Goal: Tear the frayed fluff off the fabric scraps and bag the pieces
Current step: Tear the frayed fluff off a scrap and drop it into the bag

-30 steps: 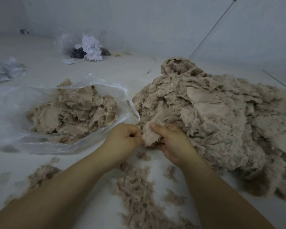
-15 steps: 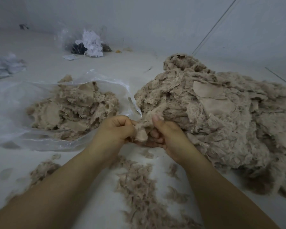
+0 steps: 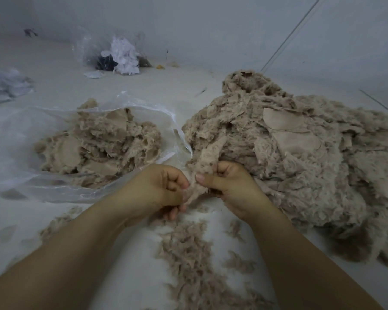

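Note:
A beige fabric scrap with a fluffy edge stands upright between both hands. My right hand pinches it with thumb and fingers. My left hand is closed on the scrap's lower left edge, where fluff sticks out. A big heap of beige fluffy scraps lies at the right, just behind my right hand. At the left a clear plastic bag lies open on its side, holding several beige pieces.
Torn-off fluff is strewn on the white surface between my forearms, with more fluff at the left. A second clear bag of white and dark scraps sits at the back. Grey cloth lies far left.
The scrap has been turned and now stands taller between my hands. My right thumb has shifted lower on it, and my left hand has closed on its lower edge.

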A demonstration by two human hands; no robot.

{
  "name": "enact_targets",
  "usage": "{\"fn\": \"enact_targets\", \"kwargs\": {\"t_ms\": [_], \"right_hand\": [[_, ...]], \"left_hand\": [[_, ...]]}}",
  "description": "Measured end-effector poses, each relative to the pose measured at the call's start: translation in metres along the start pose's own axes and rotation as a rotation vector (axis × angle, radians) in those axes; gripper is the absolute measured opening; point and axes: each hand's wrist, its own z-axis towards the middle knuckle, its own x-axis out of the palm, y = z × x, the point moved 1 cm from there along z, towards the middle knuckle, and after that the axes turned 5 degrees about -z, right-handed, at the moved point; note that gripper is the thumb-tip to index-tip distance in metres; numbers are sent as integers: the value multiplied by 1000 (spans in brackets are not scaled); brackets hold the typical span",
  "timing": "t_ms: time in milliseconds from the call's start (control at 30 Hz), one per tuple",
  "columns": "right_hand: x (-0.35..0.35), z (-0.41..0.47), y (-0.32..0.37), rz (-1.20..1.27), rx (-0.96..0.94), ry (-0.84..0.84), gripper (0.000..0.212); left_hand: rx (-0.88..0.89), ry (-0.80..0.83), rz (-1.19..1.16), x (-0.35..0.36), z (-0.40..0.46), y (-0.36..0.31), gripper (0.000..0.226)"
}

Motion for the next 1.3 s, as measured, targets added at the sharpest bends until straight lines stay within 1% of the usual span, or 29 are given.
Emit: {"fn": "enact_targets", "kwargs": {"t_ms": [33, 100, 133, 167, 233, 267, 300, 333, 367, 400, 433, 533, 567, 633, 667, 767, 800, 833, 867, 900, 967, 1000, 1033, 1067, 1100, 1167, 1200, 1233, 1300], "right_hand": [[0, 1, -1, -29, 7, -8, 19], [0, 3, -3, -90, 23, -25, 46], [1, 3, -3, -113, 26, -16, 48], [2, 3, -4, -139, 20, -10, 41], [2, 3, -6, -199, 10, -5, 18], [2, 2, -4, -215, 1, 0, 14], [1, 1, -3, -214, -9, 13, 13], [1, -1, -2, -200, -17, 39, 15], [1, -1, -2, -185, -21, 66, 17], [1, -2, -1, -182, -23, 86, 18], [1, -2, -1, -187, -27, 98, 17], [0, -2, 0, -185, -36, 93, 23], [0, -2, 1, -178, -33, 84, 21], [0, 0, 2, -153, -29, 87, 17], [0, 0, 2, -148, -31, 92, 20], [-3, 0, -1, -94, -33, 87, 37], [-3, 0, -2, -63, -34, 80, 37], [-4, 0, -1, -46, -38, 74, 33], [-3, 0, 0, -43, -41, 71, 27], [-3, 0, 0, -42, -40, 70, 23], [-2, 0, 0, -26, -27, 72, 21], [-2, 0, 0, -15, -28, 76, 23], [-3, 0, -1, -11, -34, 78, 26], [-3, 0, -1, -17, -41, 77, 26], [-3, 0, -1, -30, -46, 72, 24], [-3, 0, -1, -64, -53, 60, 22], [-3, 1, -2, -81, -52, 51, 24], [-3, 0, -2, -93, -48, 44, 25], [-4, 0, -2, -80, -49, 49, 22]], "left_hand": [[-1, -23, 76, -1, 0, -3, 16], [63, -111, 248, 2, 2, -10, 15], [118, -147, 336, 7, 3, -15, 18], [177, -174, 427, 12, 5, -17, 25], [266, -193, 622, 22, 10, -18, 34], [301, -199, 685, 27, 11, -19, 32], [332, -211, 706, 29, 13, -21, 24], [362, -235, 694, 30, 14, -21, 19], [372, -267, 674, 29, 17, -21, 26], [356, -298, 648, 27, 18, -20, 31], [326, -322, 601, 24, 20, -20, 32], [233, -396, 357, 16, 20, -18, 30], [211, -423, 295, 14, 19, -16, 31], [197, -468, 246, 11, 18, -12, 32], [200, -495, 230, 10, 16, -11, 31], [219, -585, 198, 2, 13, -11, 29], [215, -568, 222, 0, 12, -12, 28], [194, -503, 260, -2, 11, -14, 27], [144, -392, 299, -2, 9, -15, 25], [68, -245, 336, -3, 6, -16, 24], [-105, 61, 448, -6, -2, -19, 20], [-156, 164, 503, -7, -7, -21, 15], [-164, 207, 532, -7, -10, -23, 11], [-134, 184, 540, -5, -11, -26, 10], [-79, 109, 521, -3, -10, -28, 16], [13, -94, 398, 4, -6, -30, 40], [25, -146, 345, 8, -4, -30, 46], [22, -152, 317, 13, -3, -29, 46], [-1, -101, 316, 19, -2, -25, 36]]}}
